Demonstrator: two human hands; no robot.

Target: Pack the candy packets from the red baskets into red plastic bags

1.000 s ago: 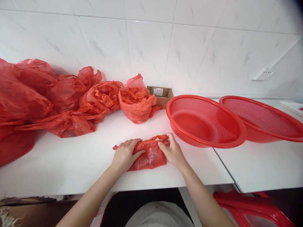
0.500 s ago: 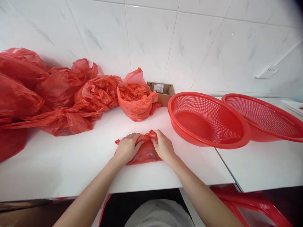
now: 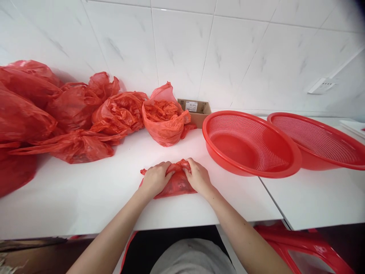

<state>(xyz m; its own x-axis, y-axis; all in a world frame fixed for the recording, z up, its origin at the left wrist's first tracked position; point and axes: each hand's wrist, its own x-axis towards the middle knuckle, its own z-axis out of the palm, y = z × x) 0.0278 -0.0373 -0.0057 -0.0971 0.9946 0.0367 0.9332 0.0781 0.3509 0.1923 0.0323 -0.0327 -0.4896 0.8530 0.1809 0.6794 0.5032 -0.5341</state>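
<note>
On the white table (image 3: pixel 108 201), near its front edge, lay a small red bag (image 3: pixel 177 186), its bunched top gripped by the left hand (image 3: pixel 156 176) and right hand (image 3: pixel 199 176). Beyond stood a red colander (image 3: pixel 234 149), then a cardboard box (image 3: pixel 199 121).

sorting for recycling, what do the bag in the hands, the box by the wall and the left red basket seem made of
Bag: seemingly thin plastic film, slightly glossy, creased and translucent.
Box: probably cardboard, matt brown, with thin printed walls.
Left basket: likely moulded plastic, smooth, shiny, with rounded rim and fine holes.
</note>
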